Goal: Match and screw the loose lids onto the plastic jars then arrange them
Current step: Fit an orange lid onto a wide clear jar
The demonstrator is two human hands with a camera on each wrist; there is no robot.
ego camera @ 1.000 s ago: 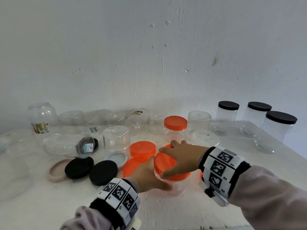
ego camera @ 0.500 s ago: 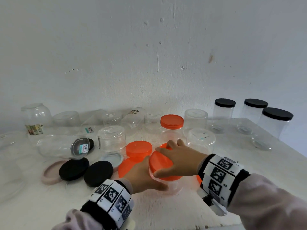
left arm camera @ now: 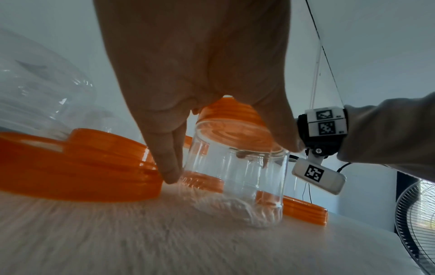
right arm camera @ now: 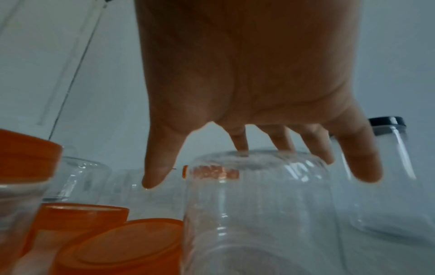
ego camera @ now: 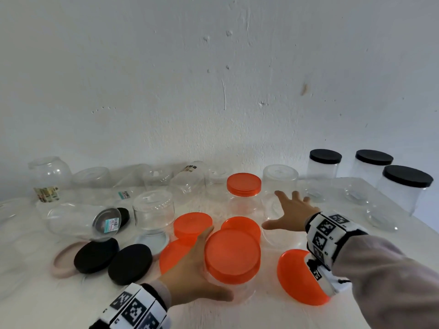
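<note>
Clear plastic jar w/ orange screw lid (ego camera: 232, 254) stands at the table's (ego camera: 261, 314) front centre, left hand (ego camera: 190, 269) wrapped round its body. This one looks capped; next step, I judge, is fetching another jar. Right hand (ego camera: 291, 213), fingers spread, holds nothing, reaching over inverted clear lidless jar (ego camera: 279, 193) just behind; needs flipping upright. Count: 4 loose orange lids, 2 loose black lids, 3 black-lidded jars back right.

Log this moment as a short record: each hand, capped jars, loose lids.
left hand: holds orange-lidded jar by its side
right hand: fingers spread, reaching over upturned clear jar
capped jars: three black-lidded jars at right; one orange-lidded back jar
loose lids: several orange lids, two black lids
</note>
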